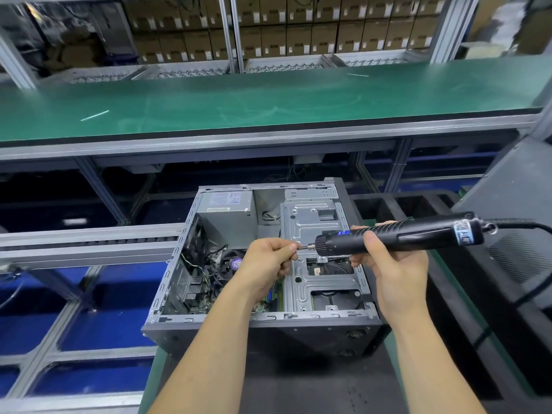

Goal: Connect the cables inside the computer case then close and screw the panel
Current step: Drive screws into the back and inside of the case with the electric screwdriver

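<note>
An open computer case (167, 294) lies on its side in front of me, its inside showing: a power supply (227, 213), a fan and loose cables (203, 270) at the left, a metal drive bracket (316, 222) at the right. My right hand (388, 264) grips a black electric screwdriver (403, 231), held level above the case with its bit pointing left. My left hand (268, 258) pinches the tip of the bit (303, 248); whether a screw sits there I cannot tell. A dark side panel (513, 204) leans at the right.
A long green workbench (268, 94) runs across behind the case, with shelves of cardboard boxes (298, 28) beyond it. A roller conveyor rail (89, 237) lies at the left over blue bins. The screwdriver's cord (534, 227) trails off right.
</note>
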